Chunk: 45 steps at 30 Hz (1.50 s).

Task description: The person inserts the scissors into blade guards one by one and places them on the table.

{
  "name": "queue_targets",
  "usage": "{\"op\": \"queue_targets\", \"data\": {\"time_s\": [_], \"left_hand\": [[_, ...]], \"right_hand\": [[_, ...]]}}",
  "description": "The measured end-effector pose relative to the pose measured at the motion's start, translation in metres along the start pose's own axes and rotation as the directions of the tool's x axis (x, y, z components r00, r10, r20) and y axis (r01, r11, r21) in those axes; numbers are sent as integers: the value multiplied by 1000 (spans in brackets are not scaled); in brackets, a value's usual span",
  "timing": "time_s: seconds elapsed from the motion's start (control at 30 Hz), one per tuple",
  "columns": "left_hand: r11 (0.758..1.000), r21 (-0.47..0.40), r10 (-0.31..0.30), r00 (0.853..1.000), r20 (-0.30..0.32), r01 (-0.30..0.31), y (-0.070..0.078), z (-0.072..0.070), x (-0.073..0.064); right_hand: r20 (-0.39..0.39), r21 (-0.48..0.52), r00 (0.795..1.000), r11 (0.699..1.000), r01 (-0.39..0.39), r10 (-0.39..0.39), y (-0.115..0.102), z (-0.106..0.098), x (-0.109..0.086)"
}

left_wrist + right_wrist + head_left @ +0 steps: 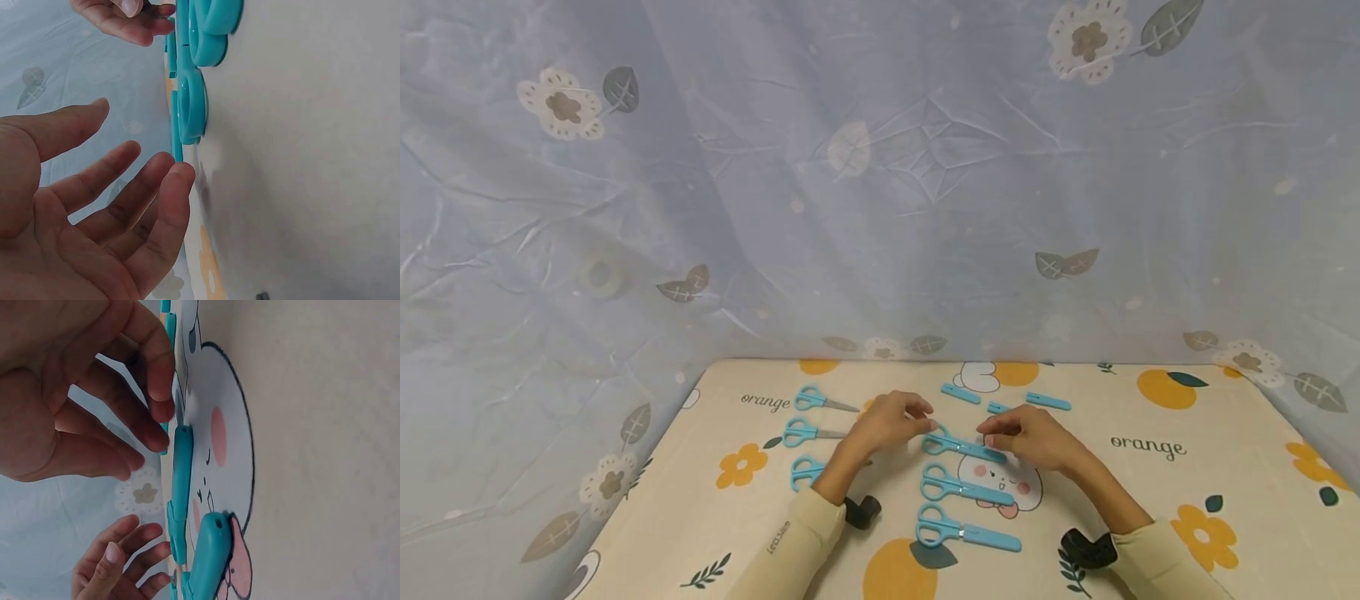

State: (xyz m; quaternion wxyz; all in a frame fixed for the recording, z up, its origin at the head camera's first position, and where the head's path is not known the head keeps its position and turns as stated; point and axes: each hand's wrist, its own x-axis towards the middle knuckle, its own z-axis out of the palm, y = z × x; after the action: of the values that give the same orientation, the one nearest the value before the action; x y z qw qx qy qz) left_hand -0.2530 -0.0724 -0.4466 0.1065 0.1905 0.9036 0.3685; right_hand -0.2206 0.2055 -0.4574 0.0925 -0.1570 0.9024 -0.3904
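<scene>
Three pairs of blue scissors with their caps on lie in a column in the head view: the far pair [951,442], the middle pair [966,488] and the near pair [981,535]. My left hand [889,423] hovers beside the handles of the far pair, and in the left wrist view its fingers [172,194] are spread and relaxed, holding nothing. At the capped end of that pair is my right hand [1033,437]. Its fingers [159,369] bend loosely in the right wrist view, just above the cap [182,456], with nothing between them.
To the left lie three uncapped blue scissors [810,399], the nearest partly behind my left forearm. Three loose blue caps [961,393] lie beyond the hands, one partly hidden by the right hand. A floral curtain [880,183] hangs behind the patterned tablecloth [1150,492].
</scene>
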Motion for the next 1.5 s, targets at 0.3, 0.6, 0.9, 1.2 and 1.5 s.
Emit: {"op": "queue_targets", "data": {"time_s": [0.3, 0.6, 0.9, 1.2, 1.5], "left_hand": [[1000, -12, 16, 1000, 0, -16, -6, -3, -2], [999, -7, 33, 999, -32, -34, -10, -15, -4], [999, -32, 11, 997, -72, -13, -15, -29, -5], [998, -59, -32, 994, -108, 26, -21, -40, -9], [997, -60, -65, 990, -124, 58, -27, -47, -11]], "right_hand": [[-155, -106, 986, 993, 42, -59, 10, -1, -3], [-251, -176, 967, 984, -7, -38, 23, -6, 0], [-241, -213, 970, 977, -36, -17, 26, -12, 1], [-226, -220, 974, 974, -62, 11, 25, -21, 0], [-233, -214, 972, 973, -86, 35, 25, -29, -1]]}}
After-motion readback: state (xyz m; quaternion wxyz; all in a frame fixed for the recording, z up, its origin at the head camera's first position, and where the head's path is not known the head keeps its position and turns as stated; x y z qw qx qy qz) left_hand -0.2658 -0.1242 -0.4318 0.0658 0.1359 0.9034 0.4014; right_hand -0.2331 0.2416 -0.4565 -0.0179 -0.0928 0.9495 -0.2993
